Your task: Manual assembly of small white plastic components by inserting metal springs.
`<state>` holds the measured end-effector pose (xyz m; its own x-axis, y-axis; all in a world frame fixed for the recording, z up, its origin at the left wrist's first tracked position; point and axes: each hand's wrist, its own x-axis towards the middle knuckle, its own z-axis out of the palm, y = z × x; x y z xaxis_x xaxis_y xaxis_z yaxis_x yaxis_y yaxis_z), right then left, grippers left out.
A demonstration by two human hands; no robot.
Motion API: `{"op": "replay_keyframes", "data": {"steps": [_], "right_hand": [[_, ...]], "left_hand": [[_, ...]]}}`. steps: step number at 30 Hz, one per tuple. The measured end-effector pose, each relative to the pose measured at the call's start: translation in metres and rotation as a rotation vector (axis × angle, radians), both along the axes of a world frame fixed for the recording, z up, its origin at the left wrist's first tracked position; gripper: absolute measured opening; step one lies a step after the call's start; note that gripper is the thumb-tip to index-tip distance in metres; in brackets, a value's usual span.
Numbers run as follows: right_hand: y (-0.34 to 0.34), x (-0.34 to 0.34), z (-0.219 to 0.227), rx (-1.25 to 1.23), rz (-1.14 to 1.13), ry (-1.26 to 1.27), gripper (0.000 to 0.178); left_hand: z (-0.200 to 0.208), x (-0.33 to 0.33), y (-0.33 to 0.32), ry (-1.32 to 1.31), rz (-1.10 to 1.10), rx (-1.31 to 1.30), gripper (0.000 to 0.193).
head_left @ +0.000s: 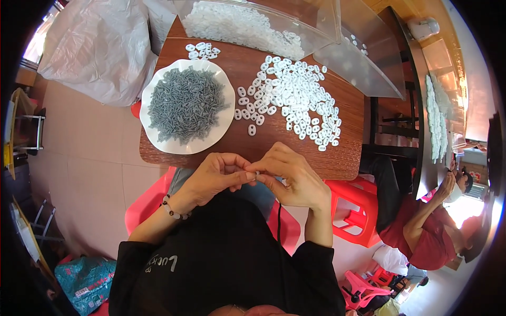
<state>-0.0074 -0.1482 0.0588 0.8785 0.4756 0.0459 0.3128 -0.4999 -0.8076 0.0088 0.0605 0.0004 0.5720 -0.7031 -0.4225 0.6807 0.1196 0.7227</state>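
Left hand (212, 177), right hand (295, 180): grips closed on small whitish piece (256, 176) near brown wood-grain counter (240, 146). Seemingly fine fingertip work; next move calls for steady pinch.

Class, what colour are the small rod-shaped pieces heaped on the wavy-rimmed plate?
The rod-shaped pieces are grey; the head view shows them best.

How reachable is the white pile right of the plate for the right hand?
Probably yes: the white pile lies just beyond the right hand, with nothing visible between, though that hand is busy at a small piece together with the left hand.
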Motion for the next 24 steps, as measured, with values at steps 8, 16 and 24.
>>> {"op": "replay_keyframes", "data": {"steps": [8, 16, 24], "right_hand": [[-0.009, 0.02, -0.008, -0.121, -0.27, -0.014, 0.023], [-0.022, 0.08, -0.026, -0.412, -0.298, -0.351, 0.025], [-0.023, 0.097, -0.043, -0.538, -0.251, -0.41, 0.02]], "left_hand": [[0.003, 0.002, 0.003, -0.003, 0.026, 0.054, 0.021], [0.009, 0.0, 0.002, 0.007, 0.094, 0.039, 0.014], [0.01, 0.004, 0.005, -0.029, 0.061, 0.072, 0.019]]}}
